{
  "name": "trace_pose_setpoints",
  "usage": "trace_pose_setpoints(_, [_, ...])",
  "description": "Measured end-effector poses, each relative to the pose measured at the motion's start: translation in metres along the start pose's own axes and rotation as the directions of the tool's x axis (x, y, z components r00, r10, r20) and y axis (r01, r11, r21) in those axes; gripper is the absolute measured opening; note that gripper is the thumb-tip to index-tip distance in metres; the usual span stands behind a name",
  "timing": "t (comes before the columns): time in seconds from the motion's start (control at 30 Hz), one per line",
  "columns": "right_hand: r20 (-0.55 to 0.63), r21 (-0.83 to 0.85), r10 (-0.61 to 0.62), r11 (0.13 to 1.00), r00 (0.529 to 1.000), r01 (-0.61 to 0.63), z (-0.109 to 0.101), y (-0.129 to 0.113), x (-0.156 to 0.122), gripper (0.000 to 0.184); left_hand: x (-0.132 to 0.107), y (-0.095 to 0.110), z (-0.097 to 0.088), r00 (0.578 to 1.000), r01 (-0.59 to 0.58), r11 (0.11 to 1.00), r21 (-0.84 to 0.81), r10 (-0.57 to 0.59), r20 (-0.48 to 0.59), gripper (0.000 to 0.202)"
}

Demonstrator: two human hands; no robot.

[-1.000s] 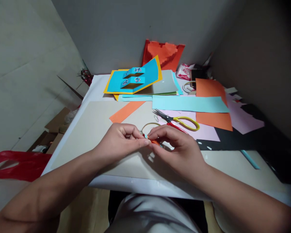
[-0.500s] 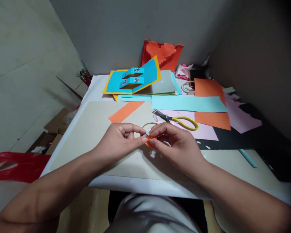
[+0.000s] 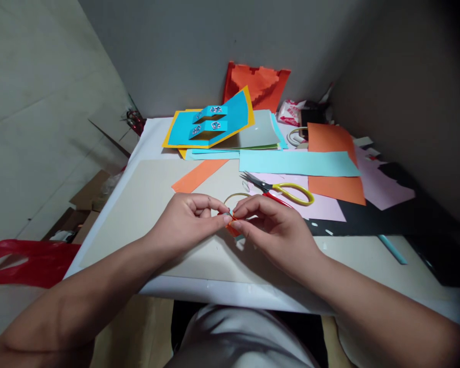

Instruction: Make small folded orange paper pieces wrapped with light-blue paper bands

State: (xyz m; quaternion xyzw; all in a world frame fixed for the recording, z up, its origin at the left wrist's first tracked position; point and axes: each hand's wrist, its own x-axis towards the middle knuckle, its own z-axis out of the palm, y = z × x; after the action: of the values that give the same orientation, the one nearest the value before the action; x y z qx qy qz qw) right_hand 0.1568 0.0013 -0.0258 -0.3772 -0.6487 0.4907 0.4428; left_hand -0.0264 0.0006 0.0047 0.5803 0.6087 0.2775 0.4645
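Left hand [image 3: 186, 222] and right hand [image 3: 278, 232] pinch a small orange paper piece [image 3: 233, 228] between closed fingers [image 3: 214, 206], steadying it above the cardboard [image 3: 138, 214].

White table [image 3: 214, 291] under beige card [image 3: 130, 214], coloured paper [image 3: 383, 217]

Right now the scene is taken from a head-worn camera, aimed forward and down, with the left hand [image 3: 184, 226] and right hand [image 3: 278, 234] close below and the wall [image 3: 195, 51] beyond them.

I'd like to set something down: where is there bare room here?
The beige board is bare left of the left hand, below the orange paper strip. Right of the right hand is crowded: yellow-handled scissors lie on pink paper among overlapping sheets.
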Motion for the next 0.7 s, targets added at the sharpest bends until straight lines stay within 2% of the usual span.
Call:
trace_pose_setpoints(0.23, [0.004,-0.038,0.041,0.998,0.999,-0.041,-0.0003,-0.0012,-0.0008,0.006,-0.0004,0.0003,-0.0001,1.000,0.005,1.000,0.003,-0.005,0.014,0.023])
trace_pose_setpoints(0.5, [-0.013,-0.125,-0.012,0.992,1.000,0.010,-0.0013,-0.0024,-0.0009,0.009,0.0008,0.0023,-0.0002,1.000,0.006,1.000,0.029,-0.006,0.006,0.023])
trace_pose_setpoints(0.7, [0.024,-0.168,-0.016,0.986,1.000,0.020,-0.0019,-0.0022,0.0005,0.012,-0.0013,0.0017,0.0005,1.000,-0.007,0.996,0.085,0.005,0.025,0.023])
